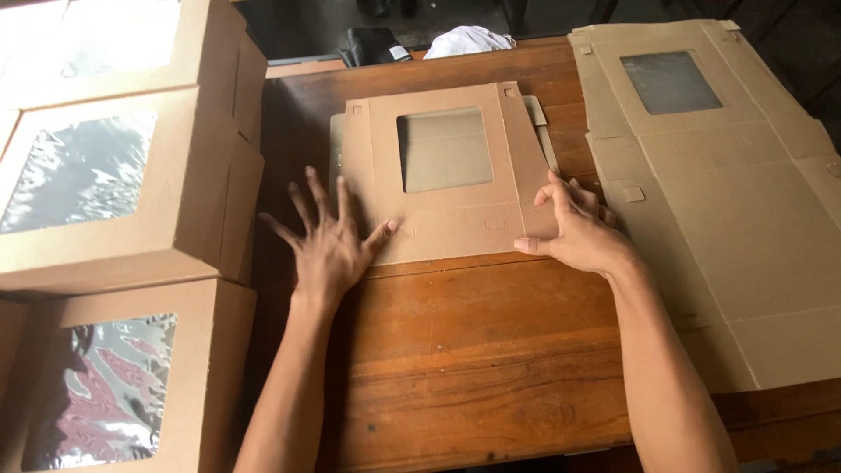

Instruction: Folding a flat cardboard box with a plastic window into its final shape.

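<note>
Left hand (328, 250) splayed flat, holding nothing, pins folded box blank (447, 175) at its 7 o'clock corner; right hand (574, 229) grips 4 o'clock edge, steadying crease on wooden table (491, 350).

One head-worn camera looks steeply down, close over a wooden table (491, 350).

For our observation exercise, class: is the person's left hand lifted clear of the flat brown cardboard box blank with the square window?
No, the left hand lies spread, fingers pressing the flat brown cardboard box blank on the wooden table.
</note>
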